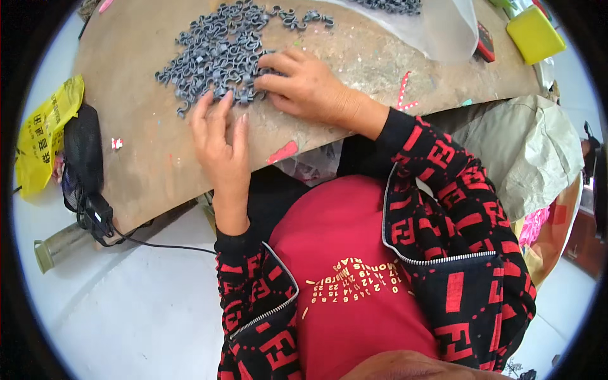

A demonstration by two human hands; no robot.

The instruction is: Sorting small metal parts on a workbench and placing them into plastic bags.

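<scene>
A heap of small grey curved plastic clips (221,47) lies on the brown tabletop, with a few strays trailing off to its right. My left hand (220,136) reaches the near edge of the heap, its fingers apart and tips against the nearest clips; I see nothing held in it. From the right, my right hand (307,85) rests at the heap's side with bent fingers spread apart. Some grey shows between those fingers, and the fingertips partly cover the clips there. Neither hand has lifted a visible clip off the table.
A clear plastic sheet (437,28) with more grey pieces lies at the back. Nearby are a red-and-black device (485,43) and a yellow container (535,35). A yellow bag (50,136), a black pouch (83,149) and a cabled adapter (99,212) hang at the left edge.
</scene>
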